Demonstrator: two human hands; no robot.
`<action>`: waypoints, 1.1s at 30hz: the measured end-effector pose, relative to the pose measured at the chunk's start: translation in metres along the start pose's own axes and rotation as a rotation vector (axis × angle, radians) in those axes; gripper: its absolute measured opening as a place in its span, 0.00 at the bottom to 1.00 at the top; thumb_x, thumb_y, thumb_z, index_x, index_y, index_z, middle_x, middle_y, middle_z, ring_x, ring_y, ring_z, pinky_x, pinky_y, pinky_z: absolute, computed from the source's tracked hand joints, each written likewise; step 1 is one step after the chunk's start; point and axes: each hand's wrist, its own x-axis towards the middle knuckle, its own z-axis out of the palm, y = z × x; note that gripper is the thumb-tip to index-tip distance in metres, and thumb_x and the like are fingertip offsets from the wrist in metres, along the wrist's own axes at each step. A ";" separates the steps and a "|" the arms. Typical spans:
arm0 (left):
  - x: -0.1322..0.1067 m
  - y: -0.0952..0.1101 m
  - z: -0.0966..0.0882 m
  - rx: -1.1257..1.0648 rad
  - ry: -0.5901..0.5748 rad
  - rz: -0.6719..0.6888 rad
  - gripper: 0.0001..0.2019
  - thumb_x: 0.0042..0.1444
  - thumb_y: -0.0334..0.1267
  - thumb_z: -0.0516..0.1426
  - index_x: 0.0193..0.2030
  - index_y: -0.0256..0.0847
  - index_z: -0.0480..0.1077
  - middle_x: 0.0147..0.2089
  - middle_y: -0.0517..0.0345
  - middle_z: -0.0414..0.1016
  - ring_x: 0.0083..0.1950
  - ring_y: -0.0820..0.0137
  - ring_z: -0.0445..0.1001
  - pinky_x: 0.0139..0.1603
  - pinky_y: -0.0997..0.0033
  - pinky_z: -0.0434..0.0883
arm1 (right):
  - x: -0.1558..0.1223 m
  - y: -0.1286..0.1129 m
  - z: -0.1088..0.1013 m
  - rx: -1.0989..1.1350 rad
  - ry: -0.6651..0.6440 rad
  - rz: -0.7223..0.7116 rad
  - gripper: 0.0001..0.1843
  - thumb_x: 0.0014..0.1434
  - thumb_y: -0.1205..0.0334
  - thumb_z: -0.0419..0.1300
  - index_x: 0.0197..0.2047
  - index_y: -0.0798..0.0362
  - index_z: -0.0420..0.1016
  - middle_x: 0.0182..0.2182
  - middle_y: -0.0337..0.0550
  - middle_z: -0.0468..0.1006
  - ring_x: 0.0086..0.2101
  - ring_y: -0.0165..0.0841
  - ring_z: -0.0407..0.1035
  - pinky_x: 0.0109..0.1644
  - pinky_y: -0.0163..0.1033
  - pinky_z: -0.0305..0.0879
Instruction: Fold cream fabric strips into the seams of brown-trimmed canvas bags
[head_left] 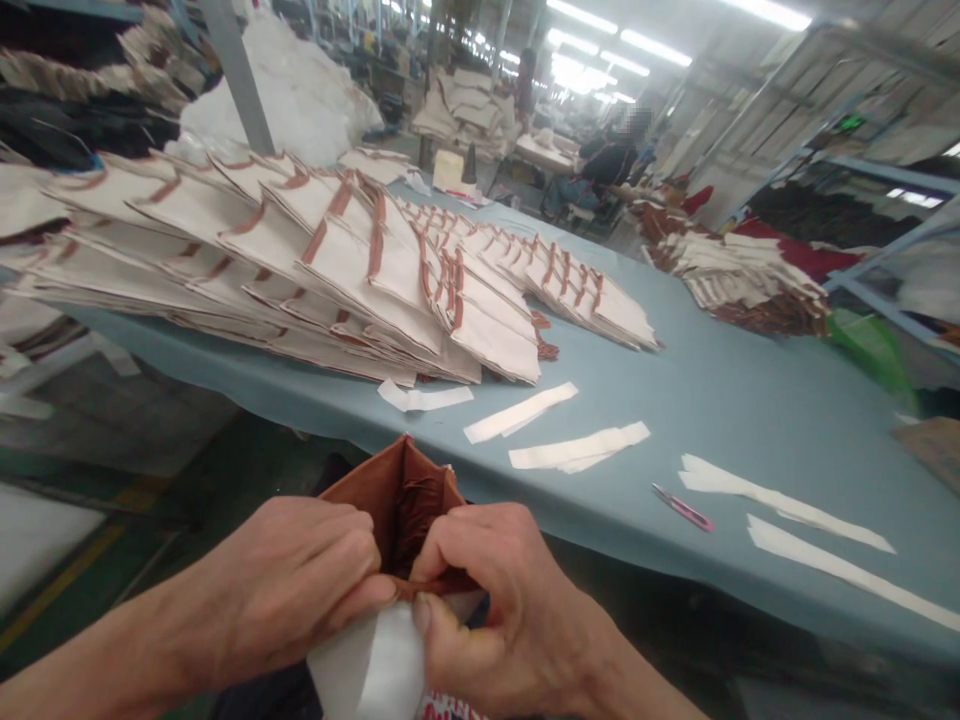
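Note:
Low in the middle, just off the table's near edge, a cloth bag (pixel 365 655) with a white outside and a brown lining is held with its mouth facing up. My left hand (pixel 300 570) is closed on the left part of its near rim. Opposite it, my right hand (pixel 487 590) pinches the same brown rim between thumb and forefinger. The two hands almost meet there. Printed red lettering shows partly under my right hand. The bag's lower part is cut off by the frame.
A blue-green covered table (pixel 600 390) carries overlapping rows of cream bags (pixel 360 270) with brown trim. White strips (pixel 577 447) and small pink-handled snips (pixel 682 507) lie near its front edge. More stacked pieces (pixel 750 270) are at the right. A seated person (pixel 607 165) is farther back.

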 end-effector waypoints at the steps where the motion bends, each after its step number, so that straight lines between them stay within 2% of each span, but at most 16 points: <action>1: -0.002 -0.001 0.000 -0.015 -0.015 -0.015 0.20 0.82 0.37 0.49 0.32 0.47 0.62 0.25 0.67 0.68 0.23 0.71 0.64 0.27 0.65 0.58 | 0.000 0.002 0.002 0.007 0.007 0.001 0.09 0.50 0.69 0.60 0.28 0.48 0.63 0.22 0.31 0.69 0.23 0.28 0.58 0.31 0.36 0.55; 5: 0.005 0.005 -0.011 -0.163 -0.171 -0.123 0.21 0.83 0.38 0.44 0.34 0.46 0.65 0.28 0.67 0.72 0.26 0.72 0.70 0.29 0.70 0.63 | 0.003 0.003 0.001 -0.060 -0.002 -0.051 0.09 0.56 0.68 0.62 0.29 0.48 0.65 0.23 0.32 0.71 0.24 0.29 0.61 0.33 0.37 0.55; 8: 0.011 0.011 -0.018 -0.265 -0.231 -0.250 0.20 0.80 0.37 0.47 0.33 0.46 0.68 0.30 0.66 0.76 0.29 0.71 0.73 0.34 0.72 0.66 | 0.005 0.003 -0.001 -0.127 -0.015 -0.094 0.10 0.58 0.67 0.61 0.30 0.47 0.64 0.22 0.33 0.71 0.25 0.30 0.61 0.33 0.39 0.55; 11: 0.014 0.011 -0.018 -0.330 -0.296 -0.366 0.18 0.79 0.37 0.51 0.35 0.46 0.72 0.35 0.65 0.81 0.35 0.70 0.76 0.40 0.73 0.67 | 0.005 0.008 -0.002 -0.184 0.024 -0.160 0.10 0.58 0.67 0.60 0.30 0.46 0.61 0.22 0.33 0.71 0.24 0.31 0.61 0.32 0.39 0.54; 13: 0.017 0.008 -0.014 -0.419 -0.387 -0.466 0.19 0.79 0.41 0.54 0.32 0.44 0.69 0.31 0.66 0.74 0.33 0.71 0.71 0.35 0.73 0.62 | 0.004 0.013 -0.003 -0.183 0.057 -0.206 0.09 0.59 0.67 0.58 0.31 0.47 0.62 0.23 0.33 0.72 0.25 0.31 0.63 0.32 0.39 0.55; 15: 0.022 0.004 -0.010 -0.578 -0.467 -0.572 0.23 0.78 0.47 0.56 0.28 0.43 0.62 0.27 0.68 0.62 0.29 0.73 0.61 0.30 0.72 0.56 | 0.002 0.018 -0.004 -0.168 0.071 -0.218 0.08 0.61 0.66 0.58 0.32 0.47 0.64 0.24 0.33 0.72 0.25 0.30 0.64 0.32 0.37 0.56; 17: 0.027 0.001 -0.006 -0.769 -0.508 -0.635 0.26 0.76 0.52 0.56 0.28 0.43 0.57 0.28 0.68 0.54 0.29 0.73 0.55 0.28 0.71 0.53 | 0.000 0.022 -0.005 -0.142 0.085 -0.215 0.08 0.60 0.66 0.58 0.32 0.47 0.63 0.23 0.32 0.71 0.24 0.29 0.63 0.31 0.36 0.55; 20: 0.031 -0.002 -0.003 -0.916 -0.529 -0.657 0.26 0.76 0.56 0.54 0.29 0.44 0.57 0.30 0.67 0.54 0.31 0.72 0.54 0.30 0.71 0.54 | -0.001 0.025 -0.005 -0.066 0.092 -0.221 0.08 0.61 0.65 0.59 0.32 0.47 0.62 0.22 0.30 0.70 0.22 0.27 0.61 0.29 0.34 0.55; 25: 0.027 -0.003 -0.002 -0.822 -0.537 -0.630 0.26 0.77 0.54 0.53 0.28 0.44 0.56 0.28 0.68 0.52 0.29 0.73 0.52 0.27 0.72 0.52 | -0.003 0.031 -0.002 -0.040 0.063 -0.194 0.07 0.60 0.62 0.60 0.32 0.47 0.64 0.23 0.31 0.71 0.24 0.28 0.65 0.30 0.34 0.56; 29: 0.011 -0.002 0.001 -0.659 -0.449 -0.550 0.27 0.77 0.54 0.53 0.27 0.43 0.56 0.26 0.69 0.52 0.26 0.75 0.55 0.27 0.72 0.52 | -0.005 0.035 -0.006 0.022 -0.025 -0.166 0.08 0.64 0.59 0.62 0.33 0.48 0.68 0.25 0.32 0.74 0.26 0.28 0.67 0.33 0.34 0.58; 31: 0.005 -0.002 0.001 -0.585 -0.408 -0.528 0.27 0.78 0.53 0.52 0.26 0.42 0.57 0.25 0.70 0.53 0.26 0.75 0.56 0.28 0.72 0.53 | -0.005 0.036 -0.010 0.000 -0.067 -0.159 0.13 0.68 0.60 0.57 0.30 0.48 0.64 0.23 0.32 0.70 0.25 0.28 0.64 0.32 0.36 0.54; 33: 0.004 -0.002 -0.001 -0.542 -0.425 -0.529 0.26 0.76 0.52 0.54 0.26 0.42 0.60 0.25 0.70 0.56 0.26 0.75 0.57 0.29 0.72 0.53 | -0.004 0.035 -0.013 -0.036 -0.068 -0.162 0.18 0.71 0.62 0.53 0.28 0.48 0.57 0.21 0.32 0.65 0.23 0.28 0.59 0.31 0.38 0.51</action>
